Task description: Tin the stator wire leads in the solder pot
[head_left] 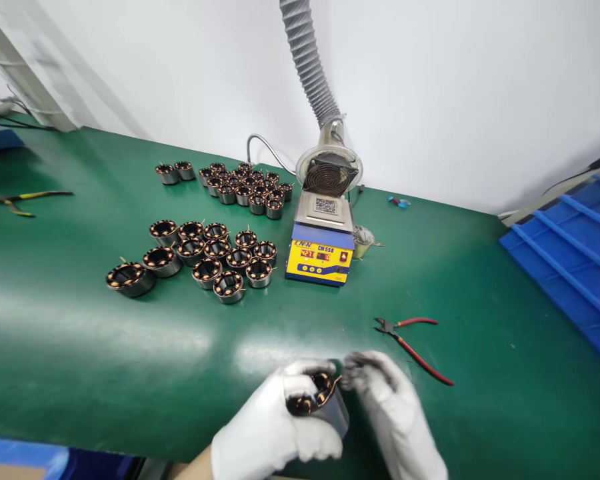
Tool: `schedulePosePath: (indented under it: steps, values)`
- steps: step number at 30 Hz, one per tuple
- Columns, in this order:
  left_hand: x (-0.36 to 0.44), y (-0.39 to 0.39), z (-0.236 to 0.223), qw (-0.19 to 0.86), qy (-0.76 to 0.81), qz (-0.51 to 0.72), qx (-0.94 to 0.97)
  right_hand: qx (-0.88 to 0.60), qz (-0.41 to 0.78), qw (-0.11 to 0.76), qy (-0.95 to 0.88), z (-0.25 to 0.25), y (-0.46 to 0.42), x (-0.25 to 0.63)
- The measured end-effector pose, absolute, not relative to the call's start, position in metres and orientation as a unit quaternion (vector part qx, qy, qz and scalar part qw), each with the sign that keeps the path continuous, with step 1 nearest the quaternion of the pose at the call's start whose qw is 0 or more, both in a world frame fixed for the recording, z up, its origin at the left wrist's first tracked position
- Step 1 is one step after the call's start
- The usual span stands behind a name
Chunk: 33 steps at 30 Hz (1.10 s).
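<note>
My left hand [275, 420], in a white glove, grips a motor stator [336, 415], a steel ring with copper windings inside, tilted above the front of the bench. One copper wire end sticks up from its rim toward my right hand [390, 407]. That hand wears a white glove with darkened fingertips and is close beside the stator's right side. Its fingers are curled and smeared by motion, so whether they pinch the wire cannot be made out. Red-handled cutting pliers [410, 343] lie spread on the green bench beyond my right hand.
A yellow-and-blue solder pot [319, 257] stands mid-bench beneath a fume hose [310, 60], with a small tin [363, 240] beside it. Several stators [217, 250] are grouped to the left. Yellow-handled pliers [35, 197] lie far left; a blue crate [570, 247] is at right.
</note>
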<state>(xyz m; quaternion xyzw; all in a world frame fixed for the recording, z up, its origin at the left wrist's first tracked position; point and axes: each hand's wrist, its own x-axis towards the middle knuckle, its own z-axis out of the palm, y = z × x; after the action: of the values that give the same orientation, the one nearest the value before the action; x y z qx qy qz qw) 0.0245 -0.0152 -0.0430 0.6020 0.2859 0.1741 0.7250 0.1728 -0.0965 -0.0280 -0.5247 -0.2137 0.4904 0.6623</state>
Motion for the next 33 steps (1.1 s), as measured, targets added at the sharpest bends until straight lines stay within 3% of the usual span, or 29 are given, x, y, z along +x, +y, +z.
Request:
schedulePosePath:
  steps: [3, 9, 13, 20, 25, 29, 33]
  values:
    - [0.024, -0.003, -0.041, 0.683, 0.266, 0.124, 0.668, -0.424, 0.670, 0.591, -0.148, -0.049, -0.099, 0.149]
    - [0.011, -0.011, -0.050, 0.530, 0.268, 0.160, 0.789, -0.316, 0.745, 0.587, 0.015, -0.067, -0.099, 0.140]
    - [0.012, -0.007, -0.045, 0.551, 0.211, 0.212, 0.779, -0.280, 0.758, 0.588, 0.022, -0.066, -0.095, 0.143]
    - [0.027, 0.011, -0.034, 0.672, 0.413, 0.288, 0.542, -0.241, 0.788, 0.566, 0.004, -0.065, -0.090, 0.141]
    - [0.022, -0.004, -0.038, 0.653, 0.352, 0.170, 0.649, -0.241, 0.767, 0.593, 0.049, -0.070, -0.091, 0.142]
    - [0.037, -0.012, -0.041, 0.612, 0.368, 0.249, 0.654, -0.230, 0.768, 0.597, 0.022, -0.071, -0.092, 0.138]
    - [0.045, 0.001, -0.035, 0.683, 0.435, 0.265, 0.524, -0.234, 0.768, 0.595, -0.018, -0.067, -0.092, 0.139]
